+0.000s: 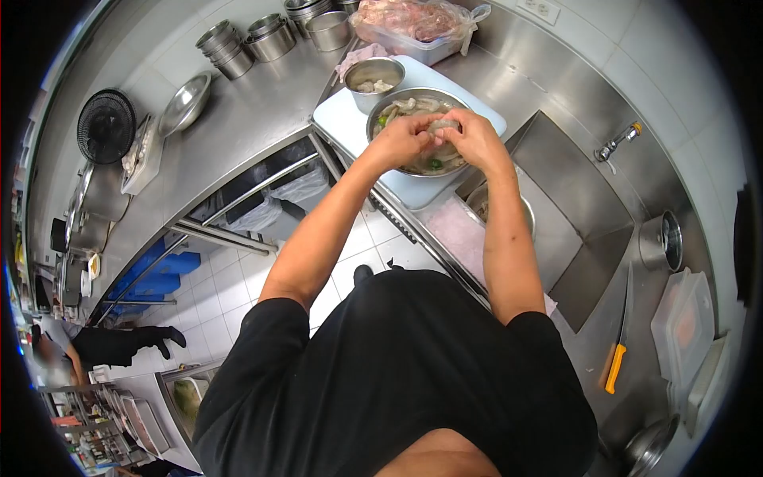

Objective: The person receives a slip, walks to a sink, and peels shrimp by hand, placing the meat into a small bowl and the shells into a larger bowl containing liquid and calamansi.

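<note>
My left hand (pixel 404 143) and my right hand (pixel 480 141) meet over a round metal bowl (pixel 370 126), fingertips pinched close together. Between them is a pale greyish, wet-looking piece of raw food (pixel 442 126), whose kind I cannot make out. The bowl holds liquid, similar pale strips (pixel 417 105) and green citrus pieces (pixel 435 164). It rests on a light-blue cutting board (pixel 417 192). Just behind and left of it, a smaller metal pot (pixel 368 98) contains some whitish pieces. My hands partly hide the bowl's contents.
A sink (pixel 556 203) lies to the right, with a pink cloth (pixel 455 234) at its near edge. A yellow-handled knife (pixel 614 367) lies on the right counter. Bagged raw meat (pixel 417 24) sits behind the board. Another person (pixel 111 343) is at far left.
</note>
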Demonstrator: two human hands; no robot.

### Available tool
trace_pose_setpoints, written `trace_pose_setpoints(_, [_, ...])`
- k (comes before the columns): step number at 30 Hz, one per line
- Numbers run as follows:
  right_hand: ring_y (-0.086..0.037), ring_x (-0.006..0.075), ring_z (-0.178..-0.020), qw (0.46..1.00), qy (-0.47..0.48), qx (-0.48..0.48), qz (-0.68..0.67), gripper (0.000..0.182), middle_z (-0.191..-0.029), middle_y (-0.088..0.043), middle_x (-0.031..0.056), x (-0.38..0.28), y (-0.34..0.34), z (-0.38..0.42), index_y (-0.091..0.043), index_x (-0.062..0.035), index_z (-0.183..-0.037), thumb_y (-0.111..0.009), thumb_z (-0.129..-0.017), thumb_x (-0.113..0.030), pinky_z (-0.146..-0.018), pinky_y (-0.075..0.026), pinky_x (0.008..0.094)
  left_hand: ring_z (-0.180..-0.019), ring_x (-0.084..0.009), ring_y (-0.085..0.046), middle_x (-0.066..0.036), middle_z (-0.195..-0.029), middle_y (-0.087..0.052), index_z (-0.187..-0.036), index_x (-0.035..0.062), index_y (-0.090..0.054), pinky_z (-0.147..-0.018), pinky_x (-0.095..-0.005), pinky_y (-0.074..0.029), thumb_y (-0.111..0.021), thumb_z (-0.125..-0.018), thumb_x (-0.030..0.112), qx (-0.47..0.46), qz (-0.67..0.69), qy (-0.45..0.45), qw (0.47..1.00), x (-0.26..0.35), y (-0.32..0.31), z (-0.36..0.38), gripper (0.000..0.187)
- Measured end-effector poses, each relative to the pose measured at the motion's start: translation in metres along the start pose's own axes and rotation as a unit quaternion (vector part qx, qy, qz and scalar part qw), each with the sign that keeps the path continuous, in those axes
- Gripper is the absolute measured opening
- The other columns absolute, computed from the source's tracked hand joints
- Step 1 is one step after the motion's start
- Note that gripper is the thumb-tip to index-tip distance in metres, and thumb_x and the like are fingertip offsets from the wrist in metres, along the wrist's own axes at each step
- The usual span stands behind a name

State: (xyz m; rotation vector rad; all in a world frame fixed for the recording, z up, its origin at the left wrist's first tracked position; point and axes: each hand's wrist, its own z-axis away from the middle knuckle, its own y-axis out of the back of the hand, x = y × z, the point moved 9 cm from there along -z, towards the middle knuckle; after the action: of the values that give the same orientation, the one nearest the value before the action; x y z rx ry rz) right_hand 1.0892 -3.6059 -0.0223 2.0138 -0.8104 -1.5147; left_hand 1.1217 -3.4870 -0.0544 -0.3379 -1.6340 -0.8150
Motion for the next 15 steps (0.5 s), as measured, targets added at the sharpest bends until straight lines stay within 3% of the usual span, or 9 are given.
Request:
trace_pose_setpoints(2, [-0.064,0.035,-0.092,0.994,0.033,-0.01,0.106,0.023,-0.104,-0.067,0.0177,-0.003,-0.003,-0.002,-0.066,-0.0051,-0.106,-0.063,-0.085,-0.015,-0.081,-0.049,0.0414,-0.086,-0.0192,-0.066,-0.01,-0.089,-0.068,-0.124,0.0083,-0.061,-0.077,-0.0333,-0.051,-0.062,-0.09,0.02,0.006,-0.199,0.004,0.98,0.027,0.001,0.007,0.036])
trace_pose_setpoints(5, [-0.062,0.036,-0.098,0.989,0.001,0.007,0.151,0.02,-0.109,-0.066,0.0168,-0.003,-0.001,0.0,-0.068,-0.0053,-0.101,-0.061,-0.086,-0.016,-0.083,-0.048,0.0433,-0.083,-0.0221,-0.066,-0.014,-0.083,-0.065,-0.115,0.0076,-0.064,-0.077,-0.0347,-0.05,-0.063,-0.088,0.026,0.093,-0.399,-0.018,0.912,0.034,0.007,0.006,0.032])
trace_pose_setpoints(6, [-0.062,0.0355,-0.098,0.995,-0.021,0.015,0.101,0.019,-0.107,-0.066,0.017,0.002,0.0,0.001,-0.069,-0.0053,-0.101,-0.061,-0.087,-0.017,-0.083,-0.048,0.0428,-0.081,-0.0232,-0.065,-0.016,-0.081,-0.064,-0.112,0.0073,-0.065,-0.077,-0.035,-0.05,-0.063,-0.088,0.027,0.133,-0.448,-0.031,0.884,0.036,0.011,0.005,0.032])
trace_pose_setpoints(8, [-0.062,0.0345,-0.099,0.997,-0.066,0.032,0.003,0.02,-0.105,-0.066,0.0173,0.012,0.005,0.001,-0.07,-0.0053,-0.099,-0.061,-0.088,-0.019,-0.084,-0.048,0.042,-0.083,-0.0209,-0.064,-0.012,-0.086,-0.066,-0.108,0.008,-0.064,-0.077,-0.0341,-0.049,-0.061,-0.09,0.029,0.174,-0.314,0.0,0.933,0.023,0.028,0.002,0.027])
trace_pose_setpoints(9, [-0.063,0.032,-0.096,0.999,-0.028,0.038,-0.026,0.021,-0.103,-0.067,0.0159,0.006,0.004,0.001,-0.07,-0.0049,-0.1,-0.063,-0.088,-0.02,-0.084,-0.048,0.0399,-0.083,-0.0198,-0.063,-0.01,-0.088,-0.067,-0.105,0.0084,-0.064,-0.077,-0.0336,-0.049,-0.06,-0.091,0.03,0.191,-0.245,0.016,0.95,0.018,0.034,0.001,0.026])
trace_pose_setpoints(11, [-0.065,0.0269,-0.092,0.994,0.046,0.049,-0.085,0.023,-0.1,-0.068,0.013,-0.007,-0.001,0.002,-0.07,-0.0041,-0.102,-0.065,-0.089,-0.022,-0.083,-0.049,0.0357,-0.089,-0.0179,-0.062,-0.006,-0.098,-0.067,-0.105,0.011,-0.062,-0.08,-0.0339,-0.048,-0.058,-0.094,0.03,0.141,0.023,0.052,0.988,-0.003,0.024,-0.005,0.022])
trace_pose_setpoints(12, [-0.065,0.0258,-0.09,0.995,0.044,0.038,-0.08,0.024,-0.098,-0.068,0.0122,-0.007,-0.005,0.0,-0.07,-0.0041,-0.103,-0.065,-0.089,-0.023,-0.082,-0.049,0.0352,-0.092,-0.017,-0.061,-0.004,-0.103,-0.067,-0.105,0.0122,-0.061,-0.081,-0.034,-0.047,-0.057,-0.095,0.03,0.112,0.157,0.069,0.979,-0.008,0.016,-0.007,0.021])
trace_pose_setpoints(15, [-0.064,0.0236,-0.086,0.997,0.035,0.018,-0.073,0.024,-0.093,-0.068,0.0107,-0.007,-0.011,-0.004,-0.07,-0.0041,-0.101,-0.066,-0.089,-0.025,-0.08,-0.048,0.0343,-0.099,-0.0159,-0.059,-0.001,-0.116,-0.064,-0.109,0.0136,-0.058,-0.084,-0.0347,-0.046,-0.053,-0.097,0.025,0.059,0.307,0.116,0.943,-0.013,0.002,-0.008,0.017])
